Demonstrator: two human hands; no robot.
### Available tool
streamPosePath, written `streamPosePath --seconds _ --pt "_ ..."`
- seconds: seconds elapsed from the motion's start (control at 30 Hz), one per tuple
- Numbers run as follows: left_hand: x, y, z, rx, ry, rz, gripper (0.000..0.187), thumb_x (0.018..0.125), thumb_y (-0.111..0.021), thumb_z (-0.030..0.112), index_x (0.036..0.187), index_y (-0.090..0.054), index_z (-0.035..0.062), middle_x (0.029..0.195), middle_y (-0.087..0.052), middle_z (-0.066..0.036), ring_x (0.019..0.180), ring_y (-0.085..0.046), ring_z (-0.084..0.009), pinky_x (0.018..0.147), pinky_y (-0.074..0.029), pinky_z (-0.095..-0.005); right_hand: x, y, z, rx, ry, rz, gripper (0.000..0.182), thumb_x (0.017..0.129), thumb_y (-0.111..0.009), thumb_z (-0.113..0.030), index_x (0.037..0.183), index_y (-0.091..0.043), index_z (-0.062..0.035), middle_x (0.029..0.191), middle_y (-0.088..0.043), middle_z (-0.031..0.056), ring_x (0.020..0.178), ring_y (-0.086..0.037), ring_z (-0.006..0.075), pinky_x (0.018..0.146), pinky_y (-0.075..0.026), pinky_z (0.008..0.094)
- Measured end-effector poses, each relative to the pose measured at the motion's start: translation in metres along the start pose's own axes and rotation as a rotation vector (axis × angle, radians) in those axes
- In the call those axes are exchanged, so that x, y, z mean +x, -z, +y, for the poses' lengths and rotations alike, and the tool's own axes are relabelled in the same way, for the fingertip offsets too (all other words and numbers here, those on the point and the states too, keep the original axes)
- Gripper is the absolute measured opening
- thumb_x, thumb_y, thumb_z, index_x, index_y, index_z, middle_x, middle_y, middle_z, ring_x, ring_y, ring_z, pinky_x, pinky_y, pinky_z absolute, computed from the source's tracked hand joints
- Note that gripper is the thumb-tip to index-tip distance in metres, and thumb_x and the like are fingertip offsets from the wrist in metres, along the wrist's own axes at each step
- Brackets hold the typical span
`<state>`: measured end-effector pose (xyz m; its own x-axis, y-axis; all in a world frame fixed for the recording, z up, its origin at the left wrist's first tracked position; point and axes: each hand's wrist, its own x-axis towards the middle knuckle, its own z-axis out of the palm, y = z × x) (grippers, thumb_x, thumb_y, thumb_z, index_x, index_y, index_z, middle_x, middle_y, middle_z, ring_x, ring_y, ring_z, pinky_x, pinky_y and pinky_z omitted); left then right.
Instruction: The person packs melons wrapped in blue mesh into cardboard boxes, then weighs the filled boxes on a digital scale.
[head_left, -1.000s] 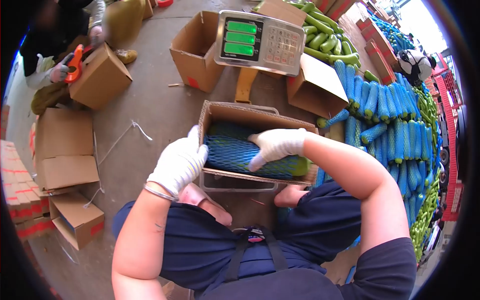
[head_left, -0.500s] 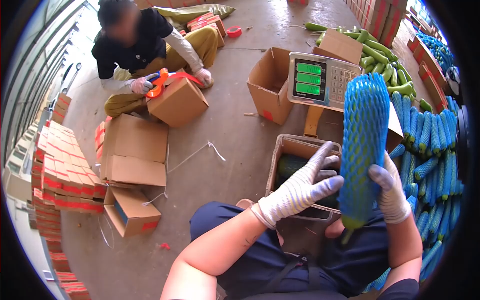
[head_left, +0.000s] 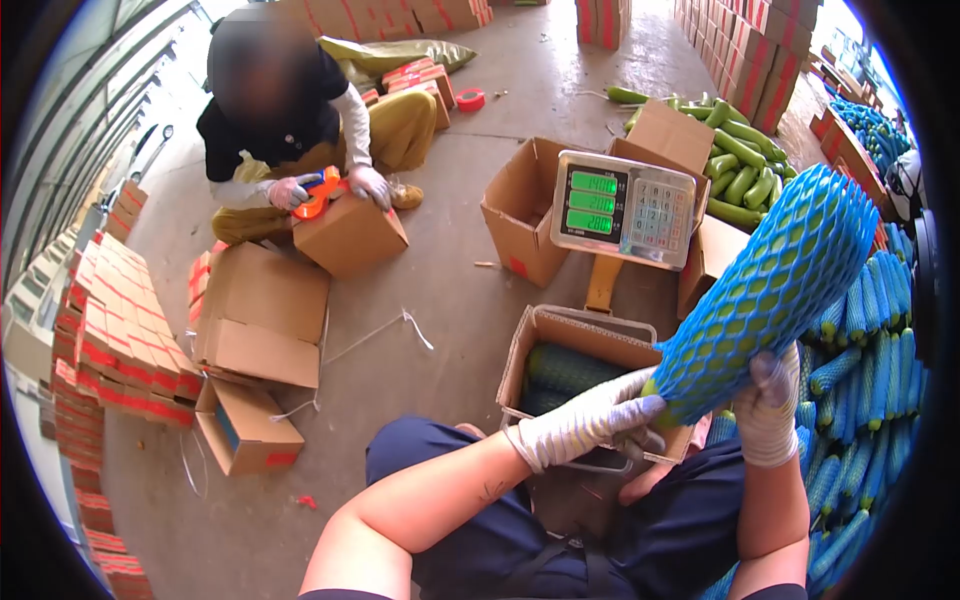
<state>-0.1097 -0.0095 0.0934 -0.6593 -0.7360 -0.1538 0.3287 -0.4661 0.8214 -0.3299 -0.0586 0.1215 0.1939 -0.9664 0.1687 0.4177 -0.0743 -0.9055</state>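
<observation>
Between two gloved hands, one netted vegetable.

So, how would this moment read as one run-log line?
left hand: at lower end | right hand: gripping side | netted gourd: tilted | open box: below | scale display: lit

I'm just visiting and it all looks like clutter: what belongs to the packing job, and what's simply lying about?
Likely the job's:
netted vegetable in the right hand
open box holding more
lit scale display
netted vegetables piled alongside

Apparently just lying about:
white string
red scrap
red roll
</observation>
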Motion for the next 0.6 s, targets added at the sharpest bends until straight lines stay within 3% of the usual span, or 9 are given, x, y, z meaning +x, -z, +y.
streamPosePath --seconds 0.1,0.13,0.17,0.47,0.53,0.6 --pt "0.014 0.005 -0.022 -0.089 -0.041 -0.051 0.074 0.091 -0.060 0.063 0.137 -0.046 0.0076 0.116 -0.063 -0.008 0.099 -0.062 -0.0119 0.085 -0.053 -0.0291 -0.008 0.004 0.004 -0.011 -0.011 -0.001 0.069 0.076 -0.084 -0.032 0.130 -0.051 -0.0034 0.117 -0.065 0.0102 0.105 -0.067 0.0245 0.092 -0.055 0.0406" --pt "0.013 0.006 -0.023 -0.261 0.000 -0.118 0.067 0.097 -0.055 0.052 0.143 -0.040 0.0059 0.130 -0.056 -0.011 0.115 -0.057 -0.0201 0.097 -0.049 -0.0349 -0.010 0.005 0.006 -0.025 0.000 0.007 0.070 0.075 -0.085 -0.031 0.130 -0.051 -0.0038 0.117 -0.065 0.0104 0.104 -0.067 0.0246 0.092 -0.055 0.0407" --pt "0.013 0.006 -0.023 -0.434 0.043 -0.186 0.061 0.103 -0.051 0.040 0.150 -0.034 0.0043 0.144 -0.049 -0.015 0.130 -0.051 -0.0283 0.108 -0.045 -0.0406 -0.012 0.002 0.002 0.047 -0.078 -0.002 0.077 0.072 -0.088 -0.023 0.135 -0.048 -0.0042 0.120 -0.064 0.0083 0.113 -0.062 0.0232 0.100 -0.049 0.0404" --pt "0.008 0.004 -0.033 -0.630 0.066 0.049 0.072 0.097 -0.049 0.058 0.151 -0.035 0.0126 0.150 -0.044 -0.012 0.132 -0.049 -0.0308 0.106 -0.043 -0.0572 -0.032 -0.006 0.025 -0.079 -0.074 -0.113 0.075 0.075 -0.080 -0.003 0.140 -0.042 -0.0068 0.128 -0.059 0.0095 0.120 -0.057 0.0233 0.106 -0.044 0.0416" --pt "0.009 0.014 -0.041 -0.664 0.046 -0.003 0.073 0.096 -0.051 0.059 0.151 -0.036 0.0135 0.149 -0.046 -0.009 0.134 -0.048 -0.0290 0.106 -0.044 -0.0552 -0.037 -0.002 0.028 -0.316 -0.132 -0.260 0.071 0.075 -0.079 -0.001 0.138 -0.046 -0.0058 0.129 -0.060 0.0099 0.121 -0.057 0.0223 0.106 -0.044 0.0408" --pt "0.008 0.018 -0.044 -0.581 0.041 0.196 0.073 0.095 -0.052 0.060 0.150 -0.037 0.0137 0.147 -0.048 -0.008 0.133 -0.049 -0.0277 0.106 -0.044 -0.0535 -0.036 -0.004 0.016 -0.463 -0.129 -0.326 0.069 0.076 -0.079 -0.003 0.137 -0.049 -0.0050 0.129 -0.060 0.0092 0.121 -0.057 0.0216 0.105 -0.044 0.0406"
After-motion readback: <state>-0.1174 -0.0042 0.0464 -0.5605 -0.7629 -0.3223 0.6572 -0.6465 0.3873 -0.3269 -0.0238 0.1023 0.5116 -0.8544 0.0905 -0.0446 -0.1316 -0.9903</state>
